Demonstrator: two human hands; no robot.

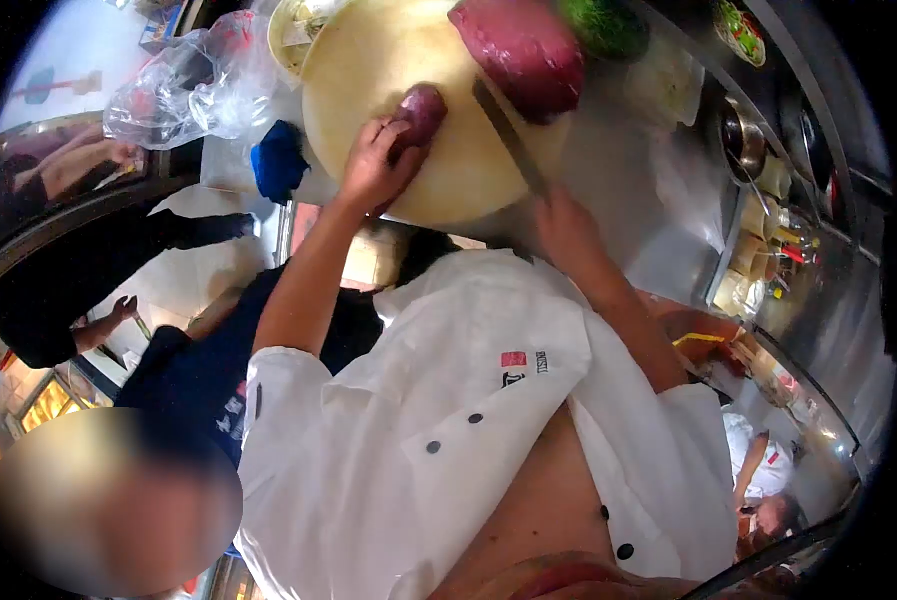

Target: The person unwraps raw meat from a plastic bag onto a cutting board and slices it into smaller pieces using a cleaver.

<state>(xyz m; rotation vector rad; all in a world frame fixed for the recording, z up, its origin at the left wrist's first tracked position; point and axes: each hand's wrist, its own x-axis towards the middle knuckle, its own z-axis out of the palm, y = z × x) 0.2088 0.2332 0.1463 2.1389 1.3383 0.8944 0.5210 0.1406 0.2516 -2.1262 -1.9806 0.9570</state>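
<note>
Meat lump [424, 112], glossy; long knife [509, 136]

One head-worn camera looks down, close over the jacket [448, 380], toward the board [458, 178].

Grey metal counter [643, 215] — pale floor [206, 252] — yellow glow [54, 403].

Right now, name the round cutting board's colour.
The round cutting board is pale yellow, best seen in the head view.
</note>
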